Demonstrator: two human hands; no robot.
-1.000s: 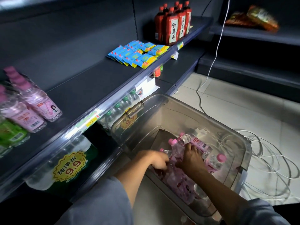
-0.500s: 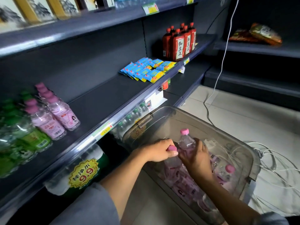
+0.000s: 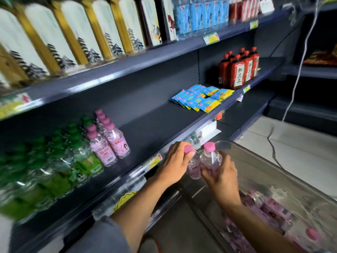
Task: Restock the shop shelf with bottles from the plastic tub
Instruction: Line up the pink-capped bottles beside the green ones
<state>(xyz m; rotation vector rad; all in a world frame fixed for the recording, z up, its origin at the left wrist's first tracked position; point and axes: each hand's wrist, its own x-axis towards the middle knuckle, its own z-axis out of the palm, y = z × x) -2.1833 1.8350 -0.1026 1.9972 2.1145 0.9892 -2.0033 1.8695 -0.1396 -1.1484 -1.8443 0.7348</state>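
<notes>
Half a second ago both my hands were down inside the tub, each taking up a pink-capped bottle; now they have risen to the front edge of the shelf (image 3: 145,136), so the carry is under way and placing comes next, I judge. My left hand (image 3: 176,164) is curled round the neck of one bottle (image 3: 193,166), fingers just under its pink cap. My right hand (image 3: 221,175) grips the body of a second bottle (image 3: 211,158), held upright, touching the first. Both forearms reach forward from the near edge, wrists close together. The tub (image 3: 264,162) sits near right, below the hands, with more pink bottles blurred inside. On the shelf, far left, a row of pink bottles (image 3: 109,143) stands beside green bottles (image 3: 73,157), with bare shelf to its right.
</notes>
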